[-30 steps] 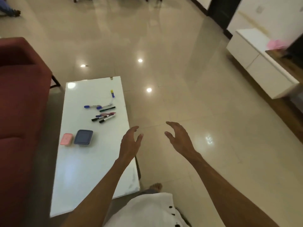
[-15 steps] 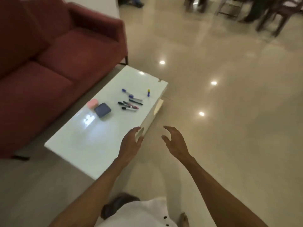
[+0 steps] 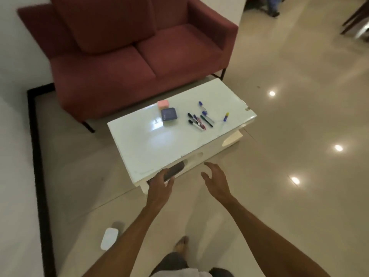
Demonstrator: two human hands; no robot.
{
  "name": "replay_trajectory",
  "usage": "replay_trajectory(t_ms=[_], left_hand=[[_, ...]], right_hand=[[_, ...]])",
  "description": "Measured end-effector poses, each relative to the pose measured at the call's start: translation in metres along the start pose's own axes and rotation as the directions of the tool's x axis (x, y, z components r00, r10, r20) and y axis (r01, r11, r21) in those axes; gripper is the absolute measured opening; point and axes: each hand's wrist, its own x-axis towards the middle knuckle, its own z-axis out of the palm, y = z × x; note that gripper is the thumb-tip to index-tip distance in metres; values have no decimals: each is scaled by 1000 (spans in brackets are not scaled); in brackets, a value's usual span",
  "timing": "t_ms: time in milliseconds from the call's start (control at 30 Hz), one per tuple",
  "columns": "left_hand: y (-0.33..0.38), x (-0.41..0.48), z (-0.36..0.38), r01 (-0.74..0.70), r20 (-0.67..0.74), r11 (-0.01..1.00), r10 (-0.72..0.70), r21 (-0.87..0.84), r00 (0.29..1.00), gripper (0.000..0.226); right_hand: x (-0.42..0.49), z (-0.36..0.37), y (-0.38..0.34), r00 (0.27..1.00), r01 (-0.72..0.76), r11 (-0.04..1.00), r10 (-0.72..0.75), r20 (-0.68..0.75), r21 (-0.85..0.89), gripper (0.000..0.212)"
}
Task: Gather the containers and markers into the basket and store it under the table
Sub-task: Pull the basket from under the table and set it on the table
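- The white glossy surface [image 3: 151, 144] stands in front of a dark red sofa [image 3: 127, 56], on a shiny tiled floor [image 3: 289, 176].
- A blue container [image 3: 169, 114] sits on the far part of the surface, with a smaller pink container [image 3: 163, 104] touching its far side.
- The markers [image 3: 200, 119] lie scattered just to the right of the blue container, several bunched side by side; one with a yellow cap [image 3: 226, 116] lies apart near the right edge.
- The left hand [image 3: 161, 186] reaches to the near corner of the surface, fingers curled at a dark object [image 3: 174, 171] that shows under the edge; whether it grips the object I cannot tell, and what the object is stays unclear.
- The right hand [image 3: 216, 181] hovers open beside the near edge, fingers spread, holding nothing.
- A white flat object [image 3: 109, 238] lies on the floor near the left arm.
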Motion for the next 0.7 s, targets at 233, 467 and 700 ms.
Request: replay_trajectory(t_ms=[233,467,700], left_hand=[[-24,-6,15,83,-107,996,-78,42,991,44],[-82,29,76,316,-167,949,-314,-13,935,43],[-215,109,180,430,-242,881,-469,-197,849,40]], right_hand=[[34,15,9,993,18,1000,-19,115,12,44],[96,71,85,944,15,1000,-13,329,-3,41],[187,199,218,924,-47,999,34,380,25,41]])
